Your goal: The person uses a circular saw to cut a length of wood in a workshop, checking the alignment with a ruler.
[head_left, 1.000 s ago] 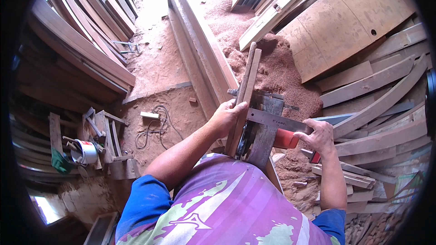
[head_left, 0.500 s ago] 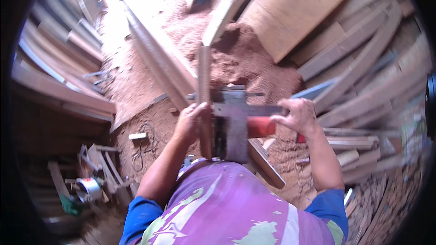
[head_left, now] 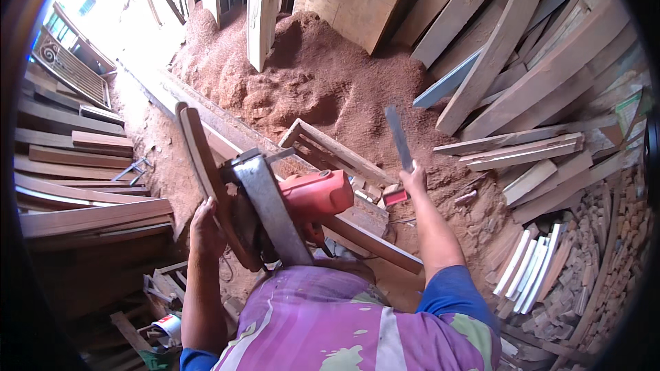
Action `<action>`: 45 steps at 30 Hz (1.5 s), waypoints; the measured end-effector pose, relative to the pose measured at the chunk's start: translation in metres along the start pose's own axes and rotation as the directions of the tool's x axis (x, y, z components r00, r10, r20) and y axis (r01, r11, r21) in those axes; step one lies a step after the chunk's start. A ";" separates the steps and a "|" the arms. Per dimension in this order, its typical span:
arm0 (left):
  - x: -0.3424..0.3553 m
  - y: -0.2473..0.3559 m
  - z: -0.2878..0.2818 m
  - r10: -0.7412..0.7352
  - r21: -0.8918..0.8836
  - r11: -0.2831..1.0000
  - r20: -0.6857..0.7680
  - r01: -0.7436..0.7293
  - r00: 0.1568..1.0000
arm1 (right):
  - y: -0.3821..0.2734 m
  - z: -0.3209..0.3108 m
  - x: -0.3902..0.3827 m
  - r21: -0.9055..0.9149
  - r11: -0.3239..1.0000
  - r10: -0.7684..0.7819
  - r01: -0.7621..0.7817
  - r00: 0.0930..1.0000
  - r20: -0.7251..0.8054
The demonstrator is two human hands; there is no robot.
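Fingers of the left hand lie along two wooden strips beside the red machine; whether they clamp I cannot tell, as the thumb is hard to make out. The right hand reaches forward, closed on a square, its grey blade in open room over sawdust; the left sleeve is cut by the lower edge.

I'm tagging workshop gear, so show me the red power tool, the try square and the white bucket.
Red power tool [head_left: 316,194]: head view, on the side of its red housing.
Try square [head_left: 398,139]: head view, on its steel blade.
White bucket [head_left: 169,325]: head view, on its outer wall.
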State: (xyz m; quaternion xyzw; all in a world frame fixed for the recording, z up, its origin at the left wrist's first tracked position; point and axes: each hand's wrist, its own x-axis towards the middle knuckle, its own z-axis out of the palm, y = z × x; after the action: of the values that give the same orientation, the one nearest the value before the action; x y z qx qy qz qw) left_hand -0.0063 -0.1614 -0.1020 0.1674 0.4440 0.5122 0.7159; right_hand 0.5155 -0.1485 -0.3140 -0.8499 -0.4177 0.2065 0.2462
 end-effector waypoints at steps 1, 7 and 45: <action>-0.003 0.002 0.001 0.017 -0.011 1.000 -0.008 -0.017 1.000 | 0.009 0.013 -0.002 0.021 1.000 0.008 -0.009 1.000 0.019; -0.023 0.006 0.002 0.062 0.054 0.997 0.016 -0.063 0.998 | 0.033 0.075 0.013 -0.205 0.975 -0.022 0.091 0.949 0.313; -0.013 -0.013 -0.013 0.011 -0.048 0.999 -0.020 -0.012 1.000 | -0.358 0.041 -0.060 0.304 0.872 -0.401 -0.383 -0.207 0.892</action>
State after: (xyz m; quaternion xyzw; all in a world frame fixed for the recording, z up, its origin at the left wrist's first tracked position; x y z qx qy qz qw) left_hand -0.0102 -0.1813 -0.1124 0.1475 0.4376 0.5287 0.7122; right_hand 0.2410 0.0029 -0.1264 -0.2645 -0.3867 0.8828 0.0340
